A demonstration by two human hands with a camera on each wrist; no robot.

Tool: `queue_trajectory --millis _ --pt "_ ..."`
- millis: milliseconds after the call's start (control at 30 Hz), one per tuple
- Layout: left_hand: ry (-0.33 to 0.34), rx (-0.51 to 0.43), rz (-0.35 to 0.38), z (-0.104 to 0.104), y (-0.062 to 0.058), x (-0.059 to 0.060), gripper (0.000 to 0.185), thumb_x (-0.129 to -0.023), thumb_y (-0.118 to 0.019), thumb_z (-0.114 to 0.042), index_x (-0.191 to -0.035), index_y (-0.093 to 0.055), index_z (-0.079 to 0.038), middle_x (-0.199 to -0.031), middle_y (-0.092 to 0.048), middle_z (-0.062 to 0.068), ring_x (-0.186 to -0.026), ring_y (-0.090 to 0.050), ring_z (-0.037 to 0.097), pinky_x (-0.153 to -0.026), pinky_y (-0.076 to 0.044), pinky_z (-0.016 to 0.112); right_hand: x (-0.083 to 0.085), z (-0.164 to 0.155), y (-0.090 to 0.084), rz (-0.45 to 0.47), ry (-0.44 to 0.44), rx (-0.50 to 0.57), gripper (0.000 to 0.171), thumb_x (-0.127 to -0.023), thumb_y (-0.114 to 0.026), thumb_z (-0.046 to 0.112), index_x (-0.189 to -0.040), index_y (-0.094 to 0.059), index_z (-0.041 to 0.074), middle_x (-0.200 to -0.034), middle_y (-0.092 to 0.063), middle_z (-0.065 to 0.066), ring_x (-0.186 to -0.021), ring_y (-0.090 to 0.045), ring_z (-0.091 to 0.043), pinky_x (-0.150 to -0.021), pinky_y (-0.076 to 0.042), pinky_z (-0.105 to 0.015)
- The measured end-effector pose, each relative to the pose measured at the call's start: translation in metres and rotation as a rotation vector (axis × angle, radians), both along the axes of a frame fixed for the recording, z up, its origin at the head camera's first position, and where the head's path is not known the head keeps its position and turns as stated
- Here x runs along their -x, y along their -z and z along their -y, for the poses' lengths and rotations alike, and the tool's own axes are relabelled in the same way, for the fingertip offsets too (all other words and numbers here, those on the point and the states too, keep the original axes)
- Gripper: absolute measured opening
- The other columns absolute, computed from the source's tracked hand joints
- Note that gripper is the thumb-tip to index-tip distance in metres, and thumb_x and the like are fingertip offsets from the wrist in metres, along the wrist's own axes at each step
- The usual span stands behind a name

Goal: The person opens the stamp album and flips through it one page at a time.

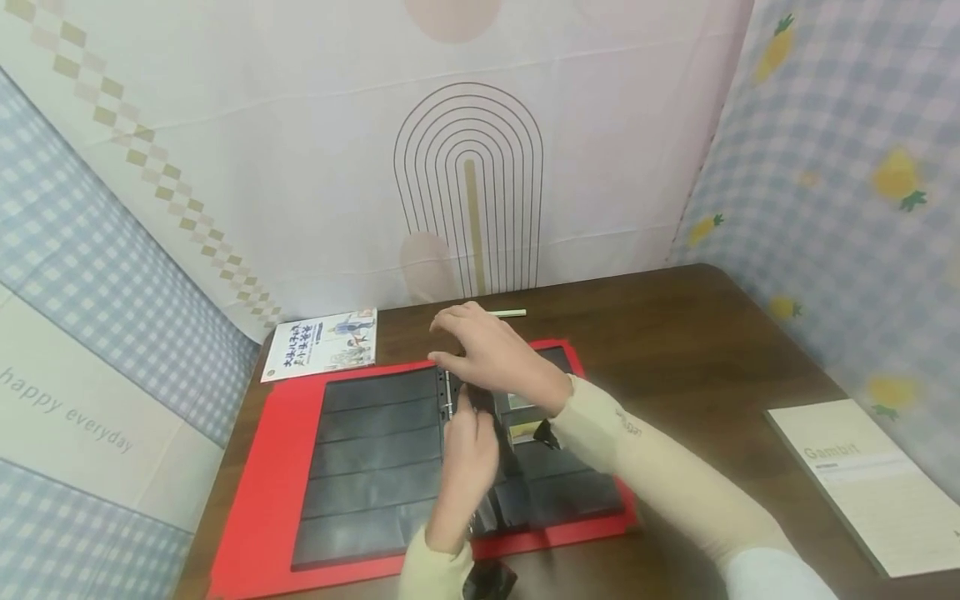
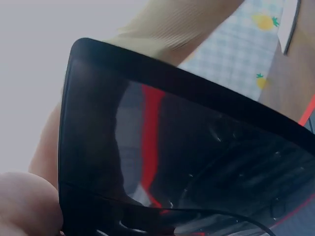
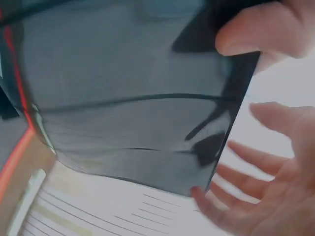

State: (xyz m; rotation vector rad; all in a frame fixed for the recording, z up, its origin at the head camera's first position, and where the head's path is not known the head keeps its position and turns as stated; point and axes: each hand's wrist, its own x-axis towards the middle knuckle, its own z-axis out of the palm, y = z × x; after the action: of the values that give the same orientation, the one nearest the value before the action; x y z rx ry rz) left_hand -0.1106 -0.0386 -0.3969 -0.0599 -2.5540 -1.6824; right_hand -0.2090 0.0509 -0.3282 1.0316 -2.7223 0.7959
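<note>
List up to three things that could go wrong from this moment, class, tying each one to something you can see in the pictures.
1. The left hand grips a dark plastic sleeve page standing on edge at the binder rings; pulled sideways, its punched holes might tear.
2. The right hand sits open over the rings, fingers spread, so a finger could perhaps get pinched.
3. The red binder lies close to the table's near edge; a push might slide it off.

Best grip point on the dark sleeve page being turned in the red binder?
The sleeve page stands on edge over the binder rings. Pinch its free outer edge, thumb one face, fingers the other, coming from above; the ring-side edge is bound. The left hand already holds it.
</note>
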Motion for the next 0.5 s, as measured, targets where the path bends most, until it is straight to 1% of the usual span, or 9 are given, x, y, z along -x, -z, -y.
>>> queue_trajectory --millis 33,67,100,133,167,233,333,400,500 --pt "-0.011 -0.003 -0.013 0.003 0.000 0.000 0.052 -0.103 -0.035 -0.003 -0.150 -0.026 0.017 -0.060 -0.055 0.005 -0.046 -0.046 0.013 -0.044 -0.042 0.030 0.001 -0.003 0.001 0.002 -0.044 0.046 0.035 -0.098 -0.068 0.030 -0.125 -0.067 0.008 -0.134 -0.062 -0.006 -0.127 -0.052 -0.023 -0.097 -0.048 -0.043" --pt "-0.019 -0.011 -0.020 0.005 0.001 -0.001 0.052 -0.103 -0.036 -0.004 -0.150 -0.027 0.018 -0.073 -0.063 0.014 -0.058 -0.059 0.019 -0.054 -0.051 0.035 0.002 -0.006 0.004 0.003 -0.083 0.090 0.034 -0.098 -0.068 0.029 -0.125 -0.067 0.007 -0.136 -0.061 -0.007 -0.127 -0.053 -0.023 -0.099 -0.047 -0.043" --pt "-0.024 -0.031 -0.021 0.008 0.001 -0.001 0.052 -0.103 -0.037 -0.004 -0.149 -0.026 0.019 -0.092 -0.068 0.025 -0.079 -0.068 0.028 -0.069 -0.057 0.042 0.004 -0.009 0.007 0.003 -0.113 0.130 0.033 -0.098 -0.068 0.028 -0.125 -0.067 0.007 -0.137 -0.061 -0.007 -0.128 -0.053 -0.022 -0.101 -0.046 -0.043" --pt "-0.023 -0.054 -0.026 0.012 0.002 -0.002 0.053 -0.104 -0.037 -0.005 -0.149 -0.024 0.020 -0.116 -0.063 0.032 -0.104 -0.066 0.035 -0.088 -0.055 0.047 0.005 -0.012 0.010 0.010 -0.140 0.176 0.033 -0.098 -0.068 0.026 -0.125 -0.066 0.006 -0.138 -0.060 -0.008 -0.128 -0.054 -0.022 -0.102 -0.046 -0.043" --pt "-0.019 -0.086 -0.033 0.015 0.003 -0.002 0.053 -0.104 -0.037 -0.004 -0.150 -0.023 0.019 -0.137 -0.052 0.035 -0.127 -0.054 0.038 -0.103 -0.046 0.052 0.007 -0.014 0.014 0.015 -0.164 0.226 0.033 -0.098 -0.069 0.023 -0.124 -0.066 0.005 -0.138 -0.061 -0.009 -0.127 -0.055 -0.023 -0.103 -0.046 -0.043" --pt "0.000 -0.166 -0.037 0.023 0.005 -0.002 0.052 -0.105 -0.037 -0.005 -0.152 -0.025 0.014 -0.156 -0.032 0.029 -0.145 -0.030 0.038 -0.115 -0.028 0.057 0.010 -0.019 0.021 0.023 -0.190 0.311 0.033 -0.097 -0.070 0.019 -0.124 -0.066 0.002 -0.136 -0.062 -0.011 -0.126 -0.057 -0.023 -0.103 -0.047 -0.043" --pt "0.000 -0.275 -0.012 0.035 0.006 -0.001 0.044 -0.106 -0.037 -0.005 -0.149 -0.039 0.007 -0.145 -0.050 0.026 -0.134 -0.048 0.036 -0.108 -0.042 0.051 0.013 -0.025 0.030 0.031 -0.189 0.385 0.034 -0.096 -0.071 0.016 -0.126 -0.065 0.001 -0.132 -0.064 -0.010 -0.123 -0.060 -0.023 -0.102 -0.049 -0.043" --pt "-0.019 -0.330 -0.008 0.042 0.004 0.000 0.037 -0.106 -0.038 -0.004 -0.140 -0.051 0.004 -0.128 -0.062 0.023 -0.115 -0.062 0.033 -0.093 -0.054 0.046 0.016 -0.029 0.035 0.034 -0.173 0.394 0.036 -0.096 -0.071 0.016 -0.129 -0.065 0.002 -0.131 -0.065 -0.009 -0.121 -0.061 -0.023 -0.101 -0.049 -0.044" --pt "-0.058 -0.383 -0.008 0.049 0.003 0.000 0.030 -0.105 -0.041 -0.003 -0.128 -0.058 0.007 -0.111 -0.068 0.025 -0.091 -0.069 0.027 -0.074 -0.058 0.035 0.020 -0.039 0.041 0.041 -0.131 0.374 0.039 -0.097 -0.070 0.018 -0.133 -0.062 0.003 -0.132 -0.065 -0.009 -0.121 -0.061 -0.025 -0.100 -0.050 -0.046"
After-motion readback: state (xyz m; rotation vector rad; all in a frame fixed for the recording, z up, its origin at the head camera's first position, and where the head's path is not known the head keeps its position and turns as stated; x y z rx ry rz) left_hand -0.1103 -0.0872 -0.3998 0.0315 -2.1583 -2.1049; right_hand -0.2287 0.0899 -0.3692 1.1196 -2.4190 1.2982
